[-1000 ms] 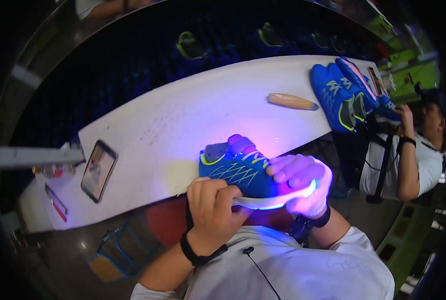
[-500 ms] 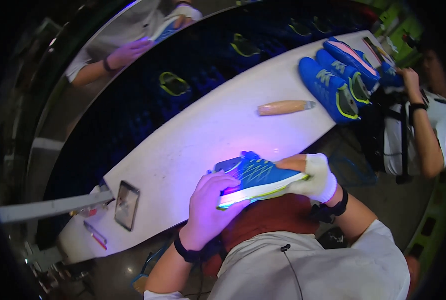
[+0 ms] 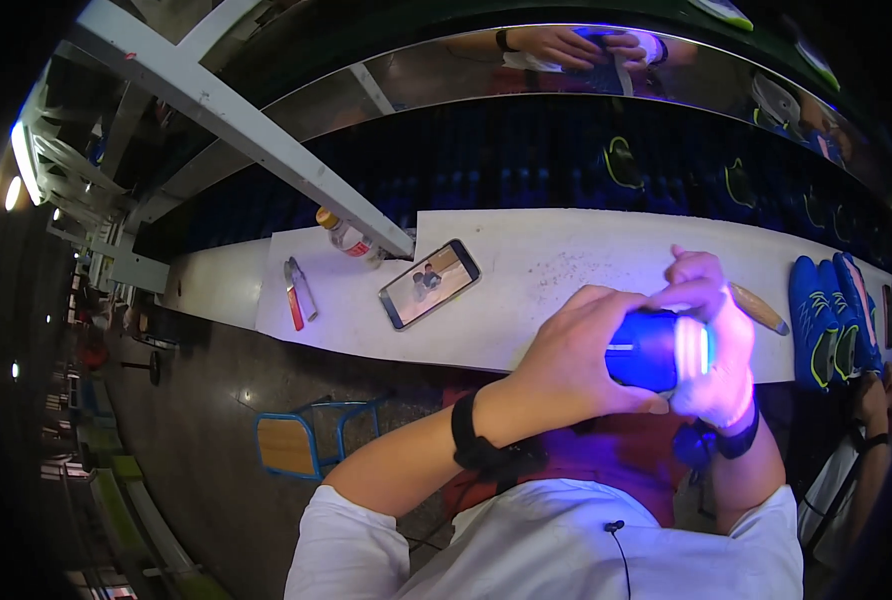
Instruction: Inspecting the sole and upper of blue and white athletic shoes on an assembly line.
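Blue shoe (image 3: pixel 646 365) was gripped between both hands at the desk's near edge

Bluish-violet light fell on the shoe, which was turned on its side with its pale sole toward the right. The left hand (image 3: pixel 578 350) was clasped around the blue upper, fingers arched over the top and thumb below. The right hand (image 3: pixel 718 345) was curled against the sole side, fingers bent; glare hid their exact contact.

On the desk (image 3: pixel 506 330), a wooden-handled tool (image 3: pixel 759 307) lay just beyond the right hand, and more blue shoes (image 3: pixel 814 320) stood farther right. Left of the hands lay a phone (image 3: pixel 430 283), with a bottle (image 3: pixel 348 238) behind it and a red-handled tool (image 3: pixel 295 302) farther left. A stool (image 3: pixel 286 445) stood on the floor, below the desk's left part.
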Demonstrator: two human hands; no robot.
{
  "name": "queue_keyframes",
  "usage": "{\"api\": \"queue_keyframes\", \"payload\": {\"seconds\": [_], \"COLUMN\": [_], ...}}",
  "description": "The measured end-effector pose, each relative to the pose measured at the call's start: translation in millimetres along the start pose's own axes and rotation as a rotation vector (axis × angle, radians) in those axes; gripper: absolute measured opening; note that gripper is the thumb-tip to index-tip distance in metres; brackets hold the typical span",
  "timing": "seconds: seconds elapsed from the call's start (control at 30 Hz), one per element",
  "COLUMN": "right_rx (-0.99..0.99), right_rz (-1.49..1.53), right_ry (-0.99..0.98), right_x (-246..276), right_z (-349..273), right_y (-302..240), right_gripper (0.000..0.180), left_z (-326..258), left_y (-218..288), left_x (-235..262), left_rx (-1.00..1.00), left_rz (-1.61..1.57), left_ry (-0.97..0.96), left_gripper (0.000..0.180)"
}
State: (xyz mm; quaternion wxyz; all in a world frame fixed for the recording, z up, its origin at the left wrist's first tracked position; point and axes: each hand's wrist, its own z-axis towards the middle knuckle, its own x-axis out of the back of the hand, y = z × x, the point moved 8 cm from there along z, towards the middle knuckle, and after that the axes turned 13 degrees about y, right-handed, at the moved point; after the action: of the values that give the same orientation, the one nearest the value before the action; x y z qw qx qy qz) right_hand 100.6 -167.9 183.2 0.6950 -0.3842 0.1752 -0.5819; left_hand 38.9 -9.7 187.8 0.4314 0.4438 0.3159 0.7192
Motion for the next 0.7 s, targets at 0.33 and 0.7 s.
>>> {"api": "queue_keyframes", "payload": {"seconds": [0.33,0.7], "right_rx": [-0.795,-0.527], "right_rz": [1.166,0.503], "right_ry": [0.355,-0.06], "right_x": [-49.1,-37.0], "right_z": [6.9,31.5], "right_y": [67.3,54.1], "right_gripper": [0.026,0.024], "left_z": [-13.0,34.3], "left_y": [-61.9,-36.4], "left_x": [19.6,-7.5], "left_rx": [0.364,0.268], "left_rz": [0.103,0.353], "left_ry": [-0.033,-0.092], "left_gripper": [0.074,0.073]}}
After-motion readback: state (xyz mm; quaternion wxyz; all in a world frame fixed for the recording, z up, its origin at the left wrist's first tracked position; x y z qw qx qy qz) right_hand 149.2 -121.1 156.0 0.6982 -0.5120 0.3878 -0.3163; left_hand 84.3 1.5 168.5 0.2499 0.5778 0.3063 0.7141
